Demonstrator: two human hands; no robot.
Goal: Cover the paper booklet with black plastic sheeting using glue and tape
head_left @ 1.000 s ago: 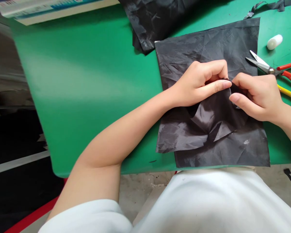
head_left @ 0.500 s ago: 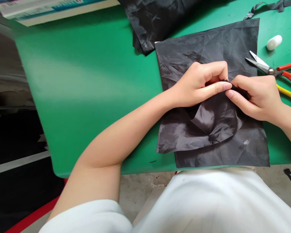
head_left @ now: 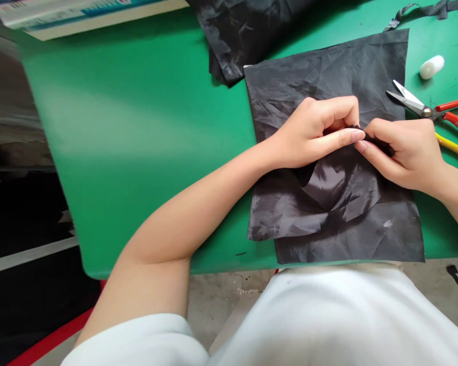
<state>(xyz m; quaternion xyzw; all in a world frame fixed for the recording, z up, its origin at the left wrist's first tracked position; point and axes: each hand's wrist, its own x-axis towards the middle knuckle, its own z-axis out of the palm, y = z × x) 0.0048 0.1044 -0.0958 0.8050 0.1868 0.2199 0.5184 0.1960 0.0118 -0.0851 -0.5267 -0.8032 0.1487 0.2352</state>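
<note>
Black, creased fabric (head_left: 351,234) lies over the front edge of the green table, in at least two layers. My left hand (head_left: 326,129) pinches a raised fold of it between thumb and bent fingers. Close beside it, thumbs almost touching, my right hand (head_left: 404,150) grips the same fold. Below both hands the upper layer hangs in soft creases. The fingertips hide the pinched part of the cloth.
Open scissors (head_left: 426,112) with red and yellow handles touch the fabric's right side. Behind them are a white roll-like piece (head_left: 432,67) and a dark strip (head_left: 438,9). More black fabric (head_left: 244,35) lies at the back of the green table (head_left: 137,127).
The lower flap of the upper fabric layer has shifted slightly and its creases have changed shape. Both hands stay in nearly the same place, still pinching.
</note>
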